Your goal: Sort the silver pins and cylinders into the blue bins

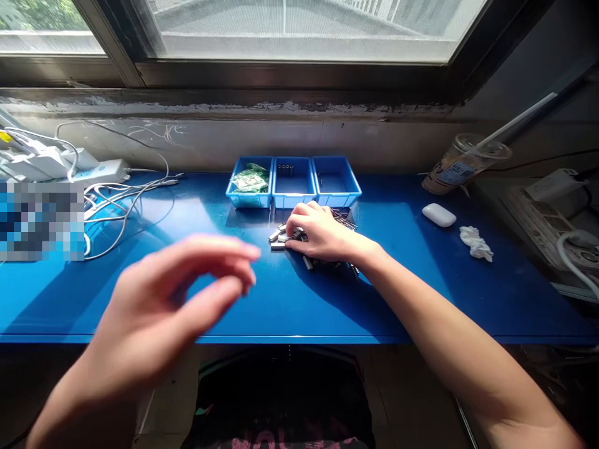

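Observation:
My right hand point(318, 234) is over a pile of small parts on the blue table, its fingers curled down into them. Silver-grey oblong metal pieces point(277, 246) show at the left of the pile, by the thumb and index finger. Thin dark pieces point(345, 219) stick out behind the hand; the palm hides the rest. My left hand point(182, 299) is raised above the front of the table, blurred, with fingers bent and a gap between thumb and index finger. Nothing shows in it. Behind the pile are three joined blue bins point(294, 201); the left one holds green-and-white items point(250, 179).
White cables point(126, 206) and a power strip point(100, 174) lie at the left. To the right are a plastic cup with a straw point(456, 168), a white earbud case point(438, 215) and a crumpled tissue point(476, 243). A window is behind the table.

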The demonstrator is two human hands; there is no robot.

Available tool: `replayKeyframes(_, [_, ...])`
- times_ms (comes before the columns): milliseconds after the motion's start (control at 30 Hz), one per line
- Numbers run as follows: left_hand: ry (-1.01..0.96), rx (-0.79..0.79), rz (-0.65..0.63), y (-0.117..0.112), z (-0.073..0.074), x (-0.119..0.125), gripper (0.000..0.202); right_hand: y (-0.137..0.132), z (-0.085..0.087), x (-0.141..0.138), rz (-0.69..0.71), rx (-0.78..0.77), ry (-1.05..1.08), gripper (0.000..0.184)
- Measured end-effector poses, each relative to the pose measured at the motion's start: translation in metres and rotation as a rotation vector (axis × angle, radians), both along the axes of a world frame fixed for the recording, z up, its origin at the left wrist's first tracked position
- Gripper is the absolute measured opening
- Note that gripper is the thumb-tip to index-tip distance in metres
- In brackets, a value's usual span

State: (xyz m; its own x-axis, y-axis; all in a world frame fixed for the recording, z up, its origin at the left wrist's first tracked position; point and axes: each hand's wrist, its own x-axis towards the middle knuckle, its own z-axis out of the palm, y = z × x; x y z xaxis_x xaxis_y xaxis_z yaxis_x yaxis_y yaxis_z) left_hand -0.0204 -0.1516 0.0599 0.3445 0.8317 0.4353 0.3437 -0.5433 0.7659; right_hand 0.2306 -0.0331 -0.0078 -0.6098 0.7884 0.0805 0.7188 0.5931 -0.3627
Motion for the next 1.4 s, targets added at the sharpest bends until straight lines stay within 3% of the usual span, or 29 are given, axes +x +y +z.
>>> replayKeyframes(67, [-0.173,0.218,0.051,0.053,0.008,0.021,0.013,0.001,0.001,0.001,0.001,-0.017,-0.004,0.016])
replayKeyframes(133, [-0.073,0.420,0.108,0.102,0.001,0.037,0.010,0.001,0.003,0.002,-0.003,-0.028,-0.018,0.016])
replayKeyframes(233, [0.173,0.655,0.139,0.150,-0.028,0.046,0.013,-0.001,0.007,0.003,-0.020,-0.022,-0.016,0.018])
replayKeyframes(300, [0.144,0.736,0.224,0.163,-0.050,0.043,0.016,-0.002,0.007,0.005,-0.035,-0.031,-0.004,0.020])
replayKeyframes(433, [0.149,0.712,0.220,0.161,-0.074,0.035,0.016,-0.001,0.005,0.007,-0.044,-0.031,-0.007,0.022])
replayKeyframes(600, [0.133,0.630,0.225,0.154,-0.074,0.040,0.017,0.002,0.003,0.008,0.003,-0.021,0.006,0.018])
replayKeyframes(800, [0.185,0.564,0.109,0.152,-0.080,0.052,0.018,0.006,-0.002,0.012,0.029,0.005,0.082,0.016])
replayKeyframes(933, [0.190,0.401,0.172,0.148,-0.081,0.056,0.026,0.013,-0.006,0.015,0.098,0.216,0.298,0.022])
replayKeyframes(1100, [0.126,0.183,0.223,0.141,-0.073,0.061,0.034,0.013,-0.007,0.013,0.041,0.555,0.492,0.051])
replayKeyframes(1400, [-0.136,-0.097,-0.085,0.132,-0.068,0.070,0.030,0.010,-0.006,0.007,0.078,0.740,0.557,0.059])
